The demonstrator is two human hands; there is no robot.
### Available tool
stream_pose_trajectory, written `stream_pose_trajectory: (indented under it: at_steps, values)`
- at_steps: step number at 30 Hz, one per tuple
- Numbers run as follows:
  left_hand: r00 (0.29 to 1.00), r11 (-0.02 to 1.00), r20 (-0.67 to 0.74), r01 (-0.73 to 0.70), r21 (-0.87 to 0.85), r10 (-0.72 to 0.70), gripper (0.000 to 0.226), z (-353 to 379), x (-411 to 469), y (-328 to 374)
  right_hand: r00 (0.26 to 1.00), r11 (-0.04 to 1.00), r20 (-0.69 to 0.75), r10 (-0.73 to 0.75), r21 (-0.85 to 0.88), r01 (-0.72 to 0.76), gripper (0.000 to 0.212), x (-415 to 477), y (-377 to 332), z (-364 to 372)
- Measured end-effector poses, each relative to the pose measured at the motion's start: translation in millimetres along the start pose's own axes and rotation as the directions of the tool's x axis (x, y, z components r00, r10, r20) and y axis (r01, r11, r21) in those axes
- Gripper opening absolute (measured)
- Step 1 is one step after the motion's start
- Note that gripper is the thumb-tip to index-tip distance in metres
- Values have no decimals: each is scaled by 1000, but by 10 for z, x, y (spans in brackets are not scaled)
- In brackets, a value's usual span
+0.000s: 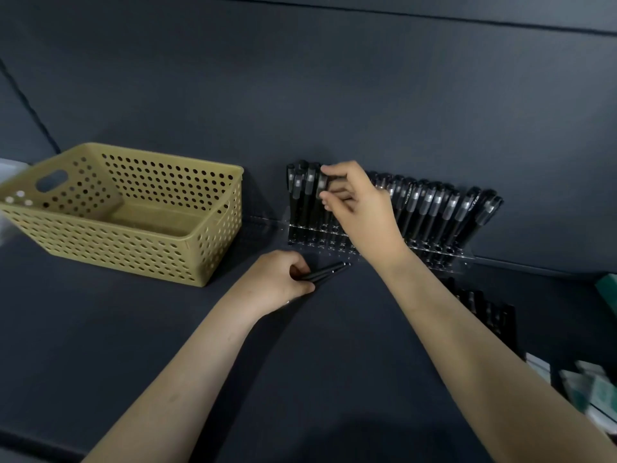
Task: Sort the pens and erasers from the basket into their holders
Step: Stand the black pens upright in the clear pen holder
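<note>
1. My right hand [362, 212] reaches over the clear pen rack [444, 262] at the back of the dark table [167, 345]. Its thumb and fingertips pinch the cap end of one black pen [320, 187].
2. That pen stands upright, fourth from the rack's left end, just beside three standing pens [300, 195] (whether its tip sits in a hole I cannot tell, since the dark barrels blur together lower down).
3. My left hand [278, 282] rests on the table in front of the rack, fingers curled round a small bundle of black pens [330, 271], at least two. Their free ends point right and away from me and lie near the rack's front edge.
4. To the right of my right hand, a long row of black pens [434, 208] with pale grey grips stands in the rack against the dark wall [300, 78]. The pens lean further right toward the far end.
5. The tan perforated basket [117, 242] sits on the table to the left of the rack, apart from it. A handle cut-out shows in its left wall.
6. A second dark holder [484, 312] lies past my right forearm, in front of the rack.
7. Green-and-white packs [591, 389] crowd the lower right edge, too blurred to identify.
</note>
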State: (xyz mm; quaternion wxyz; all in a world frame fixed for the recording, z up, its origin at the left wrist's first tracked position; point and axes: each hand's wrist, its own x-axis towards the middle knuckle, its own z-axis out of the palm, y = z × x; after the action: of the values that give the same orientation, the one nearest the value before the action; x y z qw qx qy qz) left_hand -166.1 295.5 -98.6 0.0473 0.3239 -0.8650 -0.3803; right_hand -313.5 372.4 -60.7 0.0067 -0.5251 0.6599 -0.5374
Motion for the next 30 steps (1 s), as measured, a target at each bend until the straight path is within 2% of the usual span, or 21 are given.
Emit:
stream_pose_trajectory:
  at_steps: [2, 6, 13, 16, 21, 24, 28, 30]
  values:
    - [1000, 1000, -23, -19, -15, 19, 15, -4, -9, -25, 1000, 999, -12, -28, -25, 28, 22, 24, -4, 14]
    - [998, 998, -55, -21, -66, 18, 16, -28, -19, -63, 1000, 1000, -8, 20, -7, -20, 8, 143, -37, -24]
    - [998, 993, -58, -12, -121, 5, 14, -73, -9, -61, 998, 998, 26, 57, 23, -57, 9, 219, -51, -67]
    - [997, 974, -72, 1, -227, -17, 7, -122, -29, -59, 997, 998, 46, 60, -11, -59, 13, 235, -83, -63]
    - [992, 808, -49, 65, -586, -115, 6, -198, -118, -10, 995, 995, 67, 74, -78, -69, 20, 257, -101, -85]
    - [987, 739, -72, 56, -672, -140, 8, -239, -189, 36, 987, 989, 100, 126, -85, -118, 20, 253, -177, -147]
    - [985, 646, -32, 86, -759, -170, 9, -311, -277, 54, 970, 978, 136, 199, -82, -189, 41, 230, -306, -253]
    - [986, 607, -21, 83, -790, -164, 9, -330, -308, 61, 971, 979, 122, 203, -42, -199, 43, 209, -332, -299]
